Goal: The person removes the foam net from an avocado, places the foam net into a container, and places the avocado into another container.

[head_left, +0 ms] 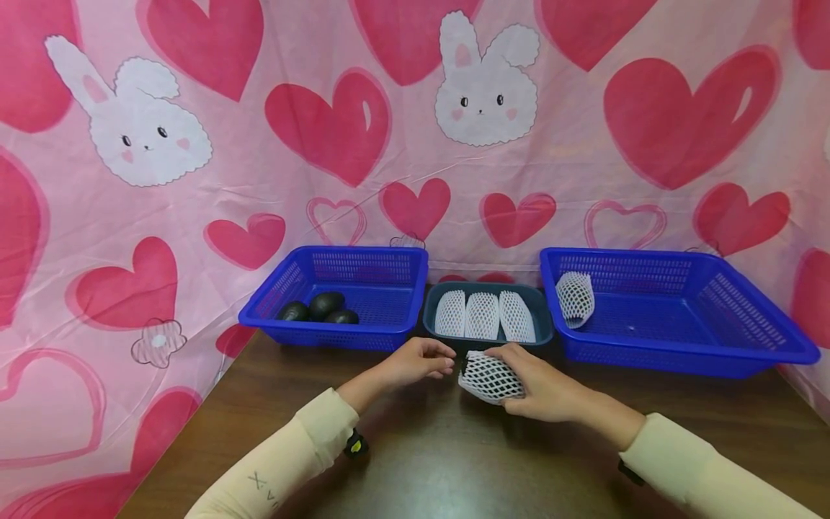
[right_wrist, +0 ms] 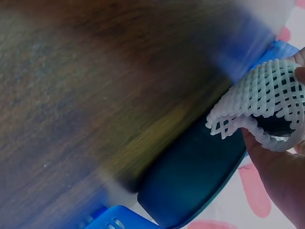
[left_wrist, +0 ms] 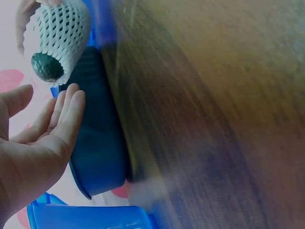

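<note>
My right hand [head_left: 545,386] grips an avocado in a white foam net sleeve [head_left: 491,378] above the table, just in front of a dark green tray. In the left wrist view, the dark end of the avocado [left_wrist: 46,67] shows through the sleeve's mouth. My left hand [head_left: 418,360] is beside it with nothing in it, its fingers loosely extended and a small gap from the sleeve. In the right wrist view the net sleeve [right_wrist: 267,98] covers most of the fruit, and part of the right hand is cut off by the frame.
The dark green tray [head_left: 481,344] holds several flat white foam sleeves [head_left: 483,316]. At the left, a blue basket [head_left: 344,335] contains dark avocados [head_left: 326,305]. Another blue basket [head_left: 661,357] at the right has a sleeved avocado [head_left: 575,298] in its left corner. A patterned cloth hangs behind.
</note>
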`<action>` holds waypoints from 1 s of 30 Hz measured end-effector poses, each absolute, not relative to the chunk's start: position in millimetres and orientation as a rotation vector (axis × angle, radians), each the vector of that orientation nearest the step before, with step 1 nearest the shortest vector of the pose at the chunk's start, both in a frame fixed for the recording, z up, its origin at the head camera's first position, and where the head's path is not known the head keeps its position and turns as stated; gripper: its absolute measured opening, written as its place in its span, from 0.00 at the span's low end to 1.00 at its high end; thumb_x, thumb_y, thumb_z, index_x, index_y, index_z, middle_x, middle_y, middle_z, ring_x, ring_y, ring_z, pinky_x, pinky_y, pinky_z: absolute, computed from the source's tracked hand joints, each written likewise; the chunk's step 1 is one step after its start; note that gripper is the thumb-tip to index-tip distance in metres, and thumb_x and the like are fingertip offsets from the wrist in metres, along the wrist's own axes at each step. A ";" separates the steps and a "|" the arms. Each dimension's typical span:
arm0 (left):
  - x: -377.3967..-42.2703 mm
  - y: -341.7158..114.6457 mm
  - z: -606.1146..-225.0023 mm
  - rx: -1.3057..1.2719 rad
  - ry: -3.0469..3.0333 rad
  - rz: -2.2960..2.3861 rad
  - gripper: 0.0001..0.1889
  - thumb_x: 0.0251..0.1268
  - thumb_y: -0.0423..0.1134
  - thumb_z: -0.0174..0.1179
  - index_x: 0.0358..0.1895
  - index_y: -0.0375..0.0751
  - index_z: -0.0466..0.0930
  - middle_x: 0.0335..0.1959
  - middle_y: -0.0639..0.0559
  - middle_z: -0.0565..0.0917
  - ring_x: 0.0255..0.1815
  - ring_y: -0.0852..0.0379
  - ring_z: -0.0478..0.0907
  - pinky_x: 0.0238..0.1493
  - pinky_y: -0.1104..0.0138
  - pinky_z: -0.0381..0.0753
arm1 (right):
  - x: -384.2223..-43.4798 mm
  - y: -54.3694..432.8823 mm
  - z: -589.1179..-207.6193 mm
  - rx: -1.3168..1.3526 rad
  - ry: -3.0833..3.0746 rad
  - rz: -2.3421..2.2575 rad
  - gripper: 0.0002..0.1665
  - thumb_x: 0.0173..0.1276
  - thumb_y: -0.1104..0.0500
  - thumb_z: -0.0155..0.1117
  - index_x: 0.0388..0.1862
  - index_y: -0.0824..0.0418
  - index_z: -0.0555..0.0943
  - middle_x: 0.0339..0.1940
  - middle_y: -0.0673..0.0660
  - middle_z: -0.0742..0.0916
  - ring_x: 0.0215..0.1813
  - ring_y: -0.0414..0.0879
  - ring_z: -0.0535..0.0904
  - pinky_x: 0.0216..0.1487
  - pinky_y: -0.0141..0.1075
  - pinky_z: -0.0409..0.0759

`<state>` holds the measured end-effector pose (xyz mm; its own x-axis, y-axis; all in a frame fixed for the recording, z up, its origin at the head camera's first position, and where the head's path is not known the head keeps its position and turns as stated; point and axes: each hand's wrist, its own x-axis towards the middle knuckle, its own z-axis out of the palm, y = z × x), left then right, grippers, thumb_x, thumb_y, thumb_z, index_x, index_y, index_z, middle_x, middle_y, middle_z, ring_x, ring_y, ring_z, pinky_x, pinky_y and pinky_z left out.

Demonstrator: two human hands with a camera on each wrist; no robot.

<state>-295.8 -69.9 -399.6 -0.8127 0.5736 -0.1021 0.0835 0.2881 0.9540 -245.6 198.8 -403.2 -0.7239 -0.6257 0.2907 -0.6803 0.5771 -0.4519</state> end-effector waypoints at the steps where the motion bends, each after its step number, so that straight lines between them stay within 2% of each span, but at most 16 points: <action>1: -295.6 -70.1 -400.3 0.593 2.140 1.528 0.14 0.70 0.32 0.58 0.52 0.26 0.78 0.45 0.37 0.83 0.47 0.42 0.82 0.47 0.56 0.81 | -245.8 198.6 -404.2 1.130 -2.698 0.830 0.43 0.52 0.58 0.73 0.67 0.56 0.67 0.53 0.47 0.74 0.47 0.39 0.74 0.48 0.38 0.78; 15: -288.7 -66.4 -405.7 0.631 2.170 1.430 0.13 0.68 0.31 0.58 0.51 0.26 0.79 0.42 0.41 0.85 0.44 0.44 0.83 0.45 0.59 0.82 | -245.2 194.1 -411.6 1.158 -2.816 0.803 0.42 0.56 0.57 0.72 0.69 0.55 0.65 0.54 0.48 0.73 0.49 0.41 0.75 0.49 0.38 0.78; 30: -286.8 -63.6 -407.9 0.643 2.170 1.439 0.12 0.68 0.28 0.58 0.50 0.24 0.79 0.42 0.40 0.84 0.42 0.47 0.84 0.44 0.59 0.82 | -246.2 195.8 -412.8 1.187 -2.814 0.822 0.43 0.57 0.60 0.70 0.71 0.57 0.64 0.57 0.51 0.73 0.52 0.43 0.74 0.53 0.42 0.77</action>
<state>-286.8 -63.6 -407.9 -0.7871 0.6060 -0.1152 0.1298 0.3453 0.9295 -246.2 195.8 -412.8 -0.7182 -0.6732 0.1761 -0.6621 0.5834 -0.4703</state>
